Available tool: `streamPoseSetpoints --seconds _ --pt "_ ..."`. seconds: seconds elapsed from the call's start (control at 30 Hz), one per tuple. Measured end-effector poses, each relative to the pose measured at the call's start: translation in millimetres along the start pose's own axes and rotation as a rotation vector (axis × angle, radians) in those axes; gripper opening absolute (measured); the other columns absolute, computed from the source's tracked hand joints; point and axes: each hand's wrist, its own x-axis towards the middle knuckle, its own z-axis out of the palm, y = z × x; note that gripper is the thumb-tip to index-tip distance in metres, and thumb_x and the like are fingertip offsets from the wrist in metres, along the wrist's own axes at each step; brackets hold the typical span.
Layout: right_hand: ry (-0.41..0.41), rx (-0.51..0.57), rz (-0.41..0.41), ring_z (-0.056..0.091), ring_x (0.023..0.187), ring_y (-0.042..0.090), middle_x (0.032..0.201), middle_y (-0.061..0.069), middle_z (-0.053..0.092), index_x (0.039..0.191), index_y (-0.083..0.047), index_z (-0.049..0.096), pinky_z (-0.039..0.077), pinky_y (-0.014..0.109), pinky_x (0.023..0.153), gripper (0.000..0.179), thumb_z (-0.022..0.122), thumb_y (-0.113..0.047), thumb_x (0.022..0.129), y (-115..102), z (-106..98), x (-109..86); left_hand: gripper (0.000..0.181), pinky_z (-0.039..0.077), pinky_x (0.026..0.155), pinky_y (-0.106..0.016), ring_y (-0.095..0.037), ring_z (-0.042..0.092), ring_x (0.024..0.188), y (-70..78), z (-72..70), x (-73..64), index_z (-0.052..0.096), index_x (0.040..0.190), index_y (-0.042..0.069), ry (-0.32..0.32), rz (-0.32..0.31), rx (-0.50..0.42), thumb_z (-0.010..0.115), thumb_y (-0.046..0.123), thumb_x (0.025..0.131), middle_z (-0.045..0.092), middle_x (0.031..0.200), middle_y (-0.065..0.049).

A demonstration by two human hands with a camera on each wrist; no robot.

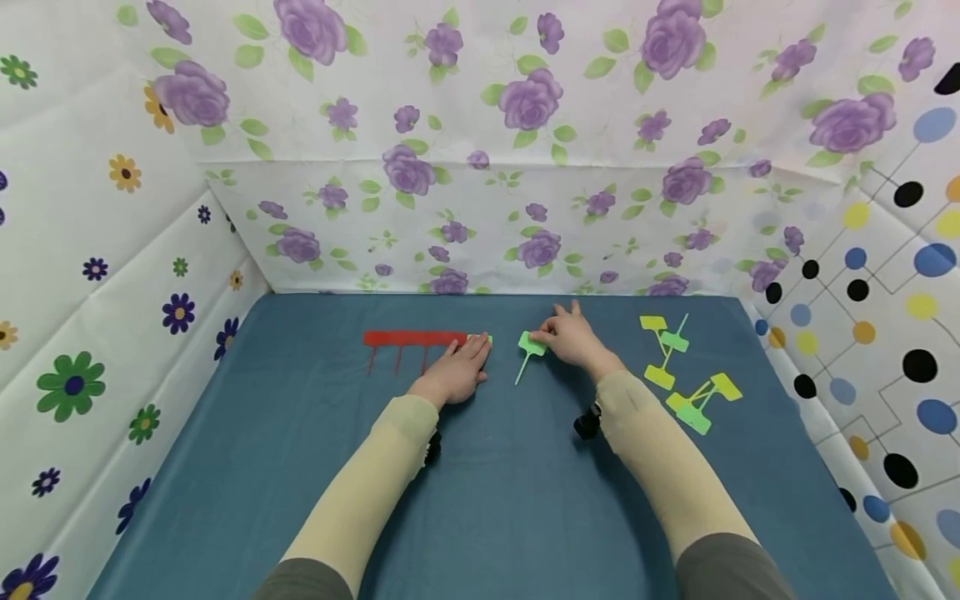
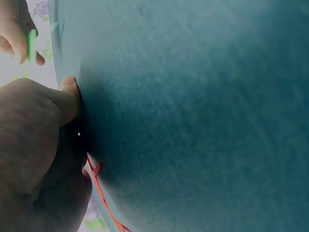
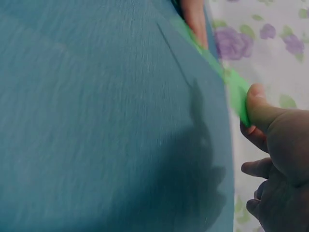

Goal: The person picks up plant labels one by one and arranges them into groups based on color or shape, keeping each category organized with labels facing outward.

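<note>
with your right hand (image 1: 568, 335) you are pinching a green tag (image 1: 532, 342) between thumb and finger; its stem is pointing down toward you, and it seems to be hanging just off the desk (image 1: 480, 500). your left hand (image 1: 456, 369) is lying with fingers straight, gripping nothing, and is partly covering another green tag (image 1: 491, 339) at the right end of a row. that row's red tags (image 1: 408, 337) are sitting edge to edge, three stems showing; your fingers are hiding any more. so the red stretch is looking done, and the green one is seemingly just starting. farther right, the upper cluster (image 1: 660, 377) and lower cluster (image 1: 693, 419) are waiting unsorted, mixing yellow and green; the lower one is overlapping too much for a sure count. no yellow is showing in the row, so much is apparently remaining.
</note>
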Motion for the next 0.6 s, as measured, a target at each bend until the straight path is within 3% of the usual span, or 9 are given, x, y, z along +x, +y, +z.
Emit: streamPoseSetpoints --seconds 0.27,0.6 --pt "-0.061 -0.153 0.006 -0.005 0.161 0.052 0.17 0.028 0.03 0.12 -0.008 0.079 0.007 0.062 0.132 0.036 0.063 -0.039 0.11 -29 4 20.5 0.064 0.004 0.134 -0.05 -0.024 0.004 0.166 -0.4 0.7 0.5 0.017 0.173 0.01 0.006 -0.022 -0.01 0.043 0.031 0.118 0.006 0.18 -0.006" --pt "-0.082 -0.297 0.025 -0.004 0.162 0.047 0.172 0.024 0.029 0.118 -0.015 0.08 0.009 0.058 0.133 0.037 0.066 -0.046 0.105 -48 24 41.9 0.064 0.004 0.135 -0.049 -0.023 0.006 0.166 1.2 -1.0 -2.3 0.019 0.173 0.01 -0.001 -0.024 -0.022 0.044 0.031 0.118 0.007 0.181 -0.005"
